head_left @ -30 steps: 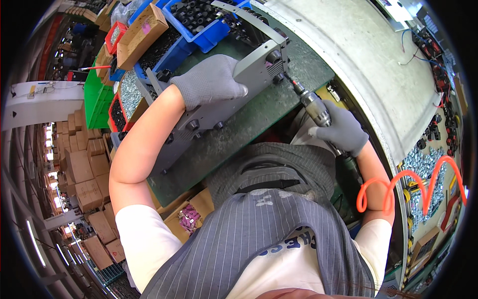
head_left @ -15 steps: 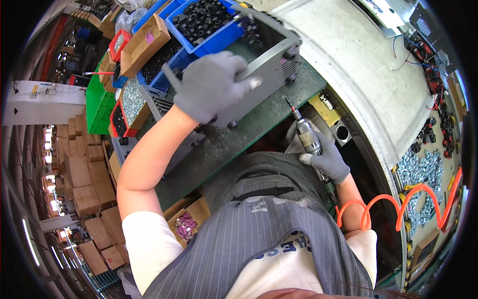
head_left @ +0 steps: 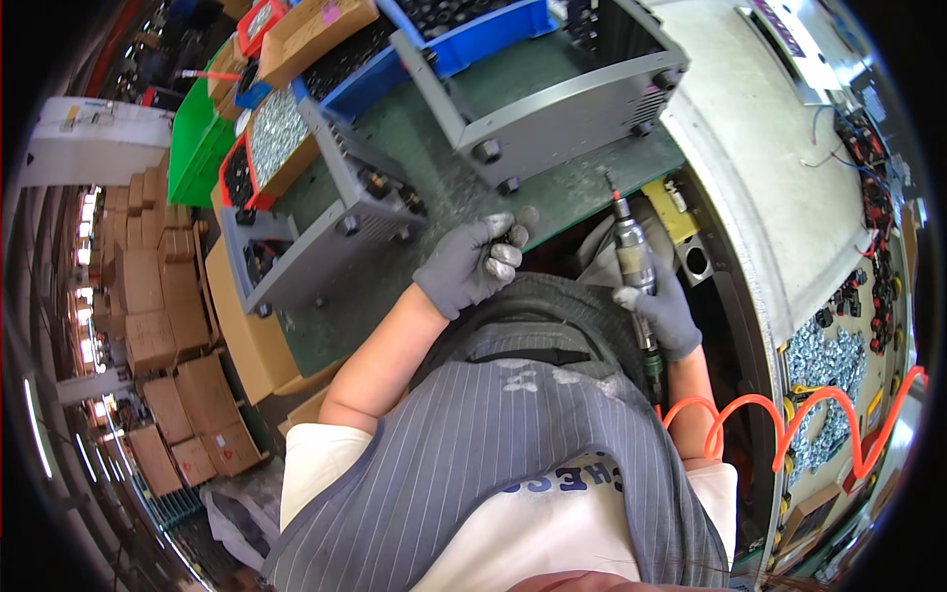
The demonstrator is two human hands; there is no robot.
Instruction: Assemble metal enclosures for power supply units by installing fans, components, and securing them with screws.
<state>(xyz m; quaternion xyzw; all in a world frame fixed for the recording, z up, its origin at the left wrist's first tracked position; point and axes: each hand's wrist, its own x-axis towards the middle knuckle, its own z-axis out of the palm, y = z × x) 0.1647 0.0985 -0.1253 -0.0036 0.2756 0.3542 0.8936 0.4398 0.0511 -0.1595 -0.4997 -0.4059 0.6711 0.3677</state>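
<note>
My left hand (head_left: 472,261), in a grey glove, is raised above the near edge of the green bench top, just in front of my apron. Its fingers are curled together, and something small and dark shows between them, too small to name. My right hand (head_left: 666,311), also gloved, is wrapped round a pneumatic screwdriver (head_left: 633,259) whose bit points away from me. An orange coiled hose (head_left: 750,412) runs from its rear end. Beyond my hands stands a grey metal casing (head_left: 567,118) with black feet on its near face. A second grey casing (head_left: 330,242) stands to the left.
Blue bins (head_left: 493,39) of black parts sit at the back. A cardboard tray (head_left: 281,143) of small metal pieces, a red bin (head_left: 237,176) and a green crate (head_left: 192,148) stand at left. To the right lie a pale work surface (head_left: 745,178) and heaped silvery hardware (head_left: 829,395).
My left hand has come off the right-hand casing and back toward my body, its fingers now curled. My right hand keeps its hold on the screwdriver. The whole view has shifted somewhat.
</note>
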